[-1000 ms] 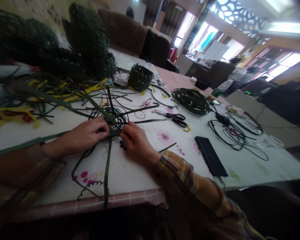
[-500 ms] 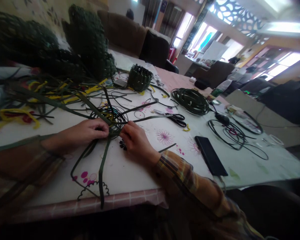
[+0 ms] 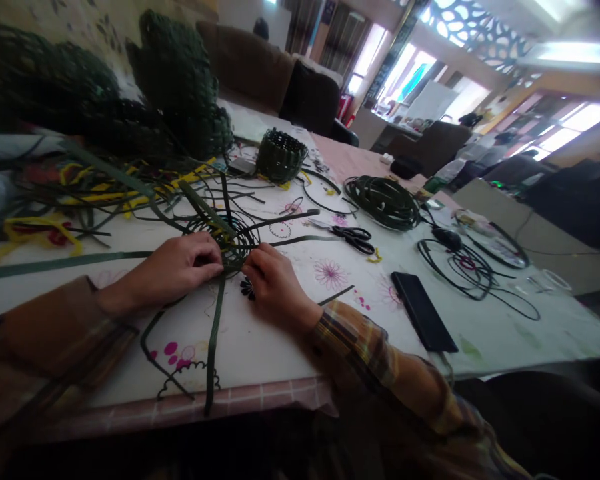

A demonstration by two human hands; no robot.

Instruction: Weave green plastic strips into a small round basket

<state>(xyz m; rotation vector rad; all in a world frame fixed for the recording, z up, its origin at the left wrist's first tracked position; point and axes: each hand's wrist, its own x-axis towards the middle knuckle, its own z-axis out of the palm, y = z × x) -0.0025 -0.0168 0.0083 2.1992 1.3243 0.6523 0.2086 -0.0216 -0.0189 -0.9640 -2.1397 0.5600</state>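
Dark green flat strips (image 3: 216, 333) fan out from a round woven centre (image 3: 233, 240) on the table in front of me. My left hand (image 3: 183, 265) pinches the near left side of that centre, thumb and fingers pressed together on a green strip. On its near right side, my right hand (image 3: 275, 280) is closed with its fingertips on the strips. A small gap lies between the two hands. One long strip runs out to the left behind my left wrist, and others point away from me. The exact crossing under my fingertips is hidden.
Black-handled scissors (image 3: 353, 237) lie right of the weaving, with a coil of green strip (image 3: 383, 202) behind. A small woven basket (image 3: 281, 155) and larger baskets (image 3: 177, 80) stand at the back. A black phone-like slab (image 3: 424, 312) lies to the right; yellow strips (image 3: 145, 193) lie left.
My left hand has shifted slightly right, closer to my right hand. The spread strips have turned and shifted a little, and the near one now hangs a bit further right.
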